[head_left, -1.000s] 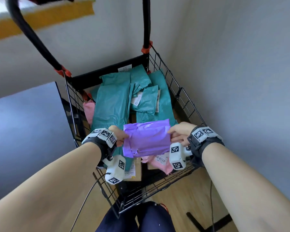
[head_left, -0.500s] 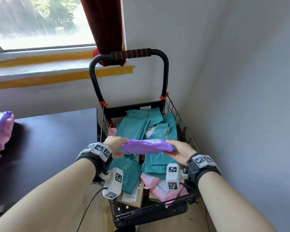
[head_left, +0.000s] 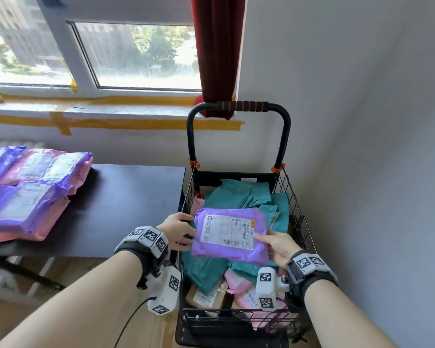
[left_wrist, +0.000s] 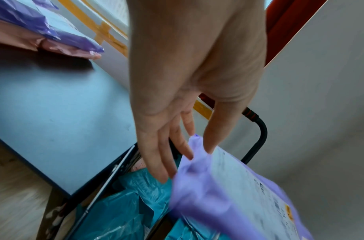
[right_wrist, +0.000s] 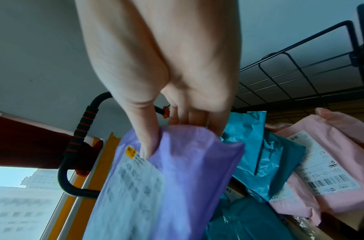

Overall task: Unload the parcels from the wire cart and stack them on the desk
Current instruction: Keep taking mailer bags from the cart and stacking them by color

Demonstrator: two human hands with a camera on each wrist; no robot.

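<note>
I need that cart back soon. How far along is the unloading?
Partly done. A stack of purple and pink plastic parcels lies on the dark desk. The left hand and right hand hold one purple plastic parcel with a white label above the black wire cart. Left to move: several teal plastic parcels, pink plastic parcels and a cardboard box in the cart.

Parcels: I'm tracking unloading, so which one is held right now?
The purple parcel, label up, held between left hand and right hand; teal parcels and pink parcels lie in the cart.

The label (right_wrist: 326, 165) on the pink parcel (right_wrist: 345, 142) reads "101-101-Y03-170".
</note>
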